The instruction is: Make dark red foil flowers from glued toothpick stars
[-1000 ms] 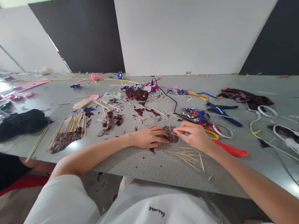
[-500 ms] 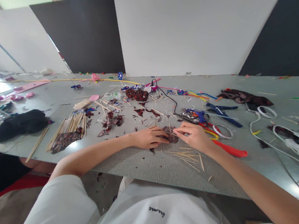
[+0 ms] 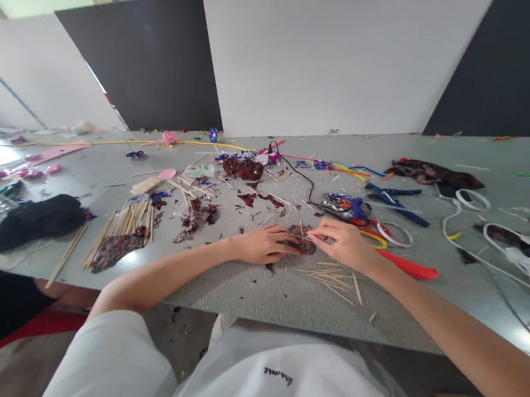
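Observation:
A dark red, patterned piece of material (image 3: 306, 246) lies on the grey table between my hands. My left hand (image 3: 267, 244) rests on its left edge, fingers pressing it down. From the right, my right hand (image 3: 336, 237) pinches a thin wooden stick (image 3: 305, 237) over the piece. Another short stick stands up from the piece near my left fingertips. Several loose sticks (image 3: 332, 280) lie on the table just below my right hand.
A bundle of sticks (image 3: 134, 219) and a black cloth (image 3: 39, 222) lie at left. Dark red scraps (image 3: 199, 214) and a dark red bundle (image 3: 244, 168) sit further back. Blue pliers (image 3: 400, 200), a red-handled tool (image 3: 409, 265) and white cables (image 3: 466, 242) are at right.

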A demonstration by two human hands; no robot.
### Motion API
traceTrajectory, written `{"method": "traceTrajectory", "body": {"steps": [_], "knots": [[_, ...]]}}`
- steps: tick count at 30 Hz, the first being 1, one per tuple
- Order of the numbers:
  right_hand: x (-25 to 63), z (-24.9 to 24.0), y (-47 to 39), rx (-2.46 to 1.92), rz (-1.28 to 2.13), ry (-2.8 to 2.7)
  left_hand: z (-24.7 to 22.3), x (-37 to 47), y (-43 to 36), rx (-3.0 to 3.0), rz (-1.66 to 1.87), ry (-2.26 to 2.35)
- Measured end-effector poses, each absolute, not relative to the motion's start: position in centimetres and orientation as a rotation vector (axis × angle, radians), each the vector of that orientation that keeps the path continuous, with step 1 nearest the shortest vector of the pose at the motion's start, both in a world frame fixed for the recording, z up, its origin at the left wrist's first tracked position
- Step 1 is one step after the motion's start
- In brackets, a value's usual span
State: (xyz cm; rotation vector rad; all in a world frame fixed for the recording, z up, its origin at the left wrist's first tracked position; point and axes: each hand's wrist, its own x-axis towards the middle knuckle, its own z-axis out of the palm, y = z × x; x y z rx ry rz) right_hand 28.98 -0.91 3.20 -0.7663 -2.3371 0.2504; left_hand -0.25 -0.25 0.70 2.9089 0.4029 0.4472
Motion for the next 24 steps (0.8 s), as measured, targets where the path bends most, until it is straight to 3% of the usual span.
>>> {"method": "traceTrajectory", "body": {"steps": [24], "knots": [[29.8, 4.5, -1.2, -0.605, 0.184, -2.721, 0.8, -0.1, -0.3, 2.931, 0.457, 0.375]]}}
